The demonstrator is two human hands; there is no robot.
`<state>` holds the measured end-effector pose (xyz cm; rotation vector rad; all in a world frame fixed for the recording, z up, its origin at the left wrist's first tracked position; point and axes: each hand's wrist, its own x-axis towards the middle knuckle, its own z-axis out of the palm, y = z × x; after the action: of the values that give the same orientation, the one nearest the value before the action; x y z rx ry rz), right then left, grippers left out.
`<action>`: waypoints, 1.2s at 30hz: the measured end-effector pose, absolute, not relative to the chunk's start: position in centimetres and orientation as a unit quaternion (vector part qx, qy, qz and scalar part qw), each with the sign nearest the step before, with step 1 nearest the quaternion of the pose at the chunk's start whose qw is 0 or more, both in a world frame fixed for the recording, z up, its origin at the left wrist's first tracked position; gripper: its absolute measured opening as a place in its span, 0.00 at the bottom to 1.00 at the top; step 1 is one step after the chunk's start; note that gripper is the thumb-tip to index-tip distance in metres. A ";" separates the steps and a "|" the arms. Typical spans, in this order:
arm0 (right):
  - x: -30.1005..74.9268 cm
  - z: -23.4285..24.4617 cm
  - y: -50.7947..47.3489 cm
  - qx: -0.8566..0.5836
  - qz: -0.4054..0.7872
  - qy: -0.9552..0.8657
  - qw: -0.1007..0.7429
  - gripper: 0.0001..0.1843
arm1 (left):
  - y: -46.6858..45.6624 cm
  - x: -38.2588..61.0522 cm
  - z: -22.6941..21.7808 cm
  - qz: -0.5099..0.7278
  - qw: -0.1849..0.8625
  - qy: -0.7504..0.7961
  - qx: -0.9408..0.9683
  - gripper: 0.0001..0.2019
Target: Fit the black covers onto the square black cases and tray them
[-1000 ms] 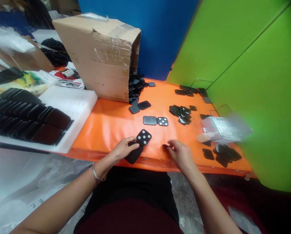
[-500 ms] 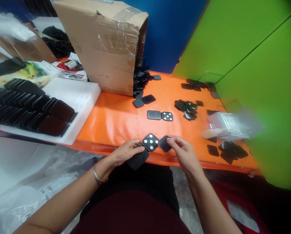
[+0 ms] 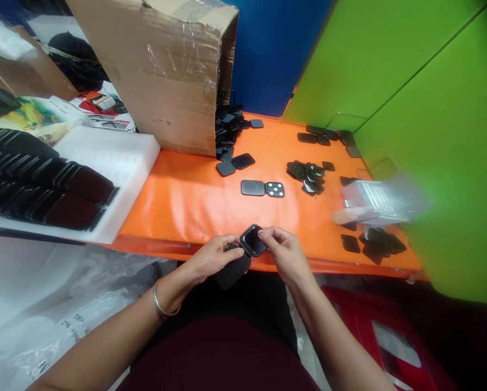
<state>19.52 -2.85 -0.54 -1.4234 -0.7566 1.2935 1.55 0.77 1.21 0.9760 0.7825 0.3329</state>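
At the near edge of the table, your left hand holds a hinged piece while your right hand pinches a square over its end, apparently fitting it; the next move calls for matched edges.

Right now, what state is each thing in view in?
Left hand: closed on the held hinged piece.
Right hand: pinching the dark square.
Held hinged piece: unfolded.
Dark square: over its far panel; whether seated, unclear.
Dotted hinged piece: lying unfolded, dots up.
Cardboard box: open toward the right.
Foam tray: holding rows of black pieces.
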 end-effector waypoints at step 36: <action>18.5 0.3 -4.1 -0.610 0.201 -0.610 0.464 0.09 | -0.3 3.1 -0.4 0.211 0.792 0.409 0.402 0.15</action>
<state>18.49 -4.12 0.28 -1.4990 -1.4993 0.4933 3.07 -0.27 -0.44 0.8658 0.8794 0.4543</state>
